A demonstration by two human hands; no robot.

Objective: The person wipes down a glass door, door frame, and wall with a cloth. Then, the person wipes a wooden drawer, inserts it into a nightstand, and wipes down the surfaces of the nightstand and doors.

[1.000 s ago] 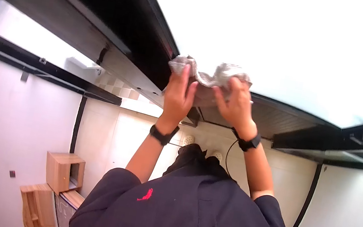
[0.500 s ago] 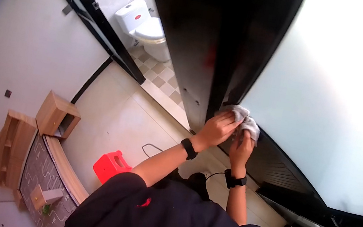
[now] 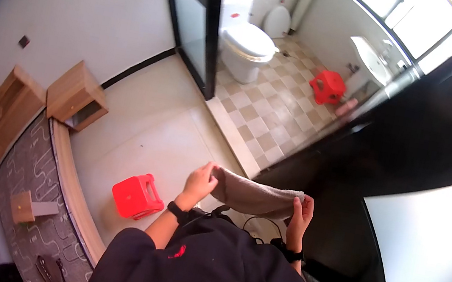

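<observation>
A greyish-brown cloth [image 3: 255,197] hangs stretched between my two hands, in front of my dark shirt. My left hand [image 3: 200,186] pinches its left end, and my right hand [image 3: 301,216] grips the opposite end between thumb and fingers. The cloth sags a little along its lower edge. Just right of my right hand rises a glossy black panel [image 3: 379,162], apart from the cloth.
A red stool [image 3: 138,195] stands on the pale floor to my left, near a bed [image 3: 31,167] and a wooden nightstand [image 3: 78,95]. Ahead, past a raised sill [image 3: 233,136], are a toilet [image 3: 249,42], a washbasin [image 3: 371,60] and another red stool [image 3: 327,87].
Both hands have come away from the dark frame beside the white panel and moved apart. The cloth, bunched before, is now spread between them. My view has turned, showing more of the bathroom.
</observation>
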